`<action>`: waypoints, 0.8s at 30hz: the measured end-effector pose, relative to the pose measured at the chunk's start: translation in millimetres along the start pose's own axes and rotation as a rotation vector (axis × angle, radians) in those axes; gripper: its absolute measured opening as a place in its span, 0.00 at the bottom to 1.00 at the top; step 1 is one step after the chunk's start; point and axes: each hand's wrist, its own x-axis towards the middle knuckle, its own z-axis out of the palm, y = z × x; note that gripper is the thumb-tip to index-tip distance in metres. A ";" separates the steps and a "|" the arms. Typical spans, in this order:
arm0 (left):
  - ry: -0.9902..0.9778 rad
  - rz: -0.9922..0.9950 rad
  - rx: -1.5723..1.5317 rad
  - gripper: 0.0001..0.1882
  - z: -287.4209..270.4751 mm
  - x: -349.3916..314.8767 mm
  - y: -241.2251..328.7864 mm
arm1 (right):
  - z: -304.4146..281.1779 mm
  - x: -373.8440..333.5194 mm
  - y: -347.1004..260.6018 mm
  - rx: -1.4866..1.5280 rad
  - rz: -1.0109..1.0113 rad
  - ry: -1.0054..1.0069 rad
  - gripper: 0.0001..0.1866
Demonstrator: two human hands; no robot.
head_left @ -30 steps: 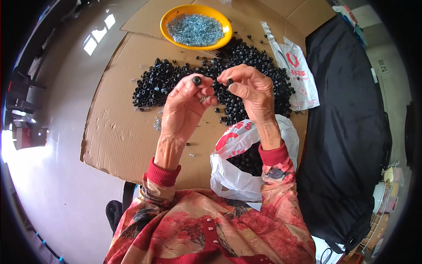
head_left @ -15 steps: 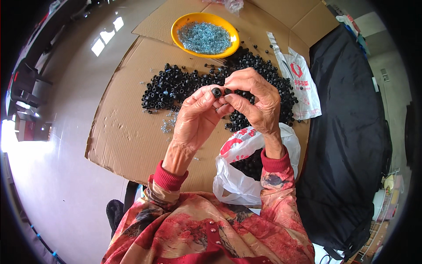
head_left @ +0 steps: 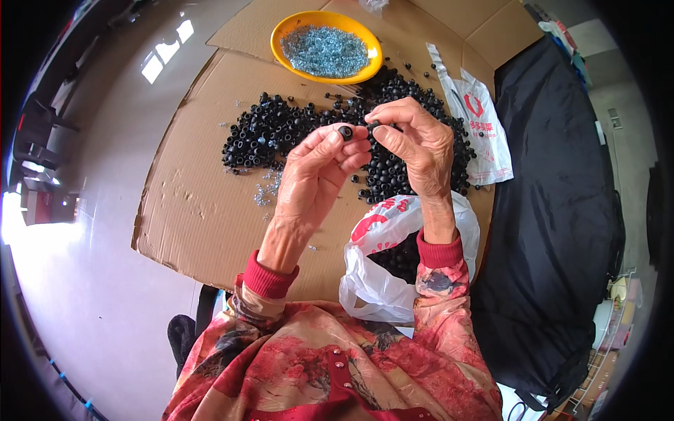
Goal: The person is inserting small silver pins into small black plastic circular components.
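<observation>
We see the left hand (head_left: 309, 172) with its thumb and forefinger pinching a small, hollow, black cylindrical piece (head_left: 345, 132), its open end turned up towards us; the other fingers curl loosely beneath it. Just to the right of those fingertips, the right hand (head_left: 418, 147) grips a small dark round piece (head_left: 374, 125) between thumb and forefinger, and we cannot tell whether the two pieces touch.

Below the fingers and spreading to both sides, we see a broad heap of glossy and matt black beadlike pieces (head_left: 263, 133) on a sheet of brown corrugated cardboard (head_left: 189, 210). Beyond the fingertips, a yellow oval dish (head_left: 326, 78) holds many tiny, clear, bluish pieces (head_left: 324, 50). Similar pale clear bits (head_left: 264, 194) lie scattered on the cardboard, near the left wrist and to the left of it.

Nearer to us than the right hand's fingers, beside that forearm, an open white plastic bag with red print (head_left: 379, 291) contains more black pieces (head_left: 400, 259). Right of the right hand's fingers, a flattened white plastic bag (head_left: 493, 160) lies near the heap, and farther right we see a large black fabric cover (head_left: 547, 210).
</observation>
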 end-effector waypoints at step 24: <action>-0.149 -0.062 -0.134 0.12 7.7 -8.1 -4.1 | -1.0 1.5 -36.3 -0.275 -0.247 -0.087 0.08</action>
